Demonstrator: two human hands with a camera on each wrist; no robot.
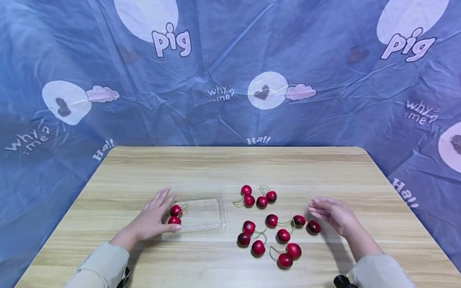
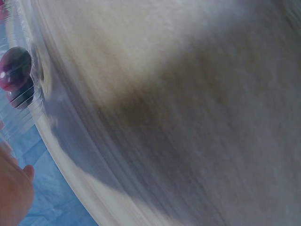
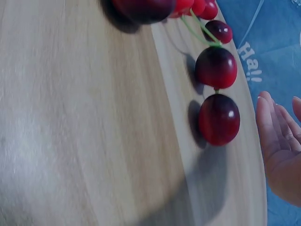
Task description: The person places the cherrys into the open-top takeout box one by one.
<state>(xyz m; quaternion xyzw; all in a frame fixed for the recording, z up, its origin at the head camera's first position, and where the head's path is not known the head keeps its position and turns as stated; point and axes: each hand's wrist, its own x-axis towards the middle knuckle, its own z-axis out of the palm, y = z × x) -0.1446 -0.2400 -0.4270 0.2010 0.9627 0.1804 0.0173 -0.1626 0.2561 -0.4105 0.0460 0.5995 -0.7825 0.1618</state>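
A clear plastic box (image 1: 223, 211) lies left of the middle of the table, with two red cherries (image 1: 175, 210) at its left end. My left hand (image 1: 150, 217) spans that end, fingers extended along the far side and thumb along the near side, beside the cherries. More dark red cherries with green stems lie right of the box, many joined in pairs. My right hand (image 1: 334, 214) hovers at their right edge with fingers loosely extended and nothing in them. Nearest to it is a dark cherry (image 1: 313, 227), seen close up with its partner in the right wrist view.
The wood-grain table (image 1: 192, 268) has rounded far corners. Behind it hangs a blue printed cloth (image 1: 224, 122). A cherry group (image 1: 262, 201) lies towards the back, and another pair (image 1: 285, 260) lies nearest the front.
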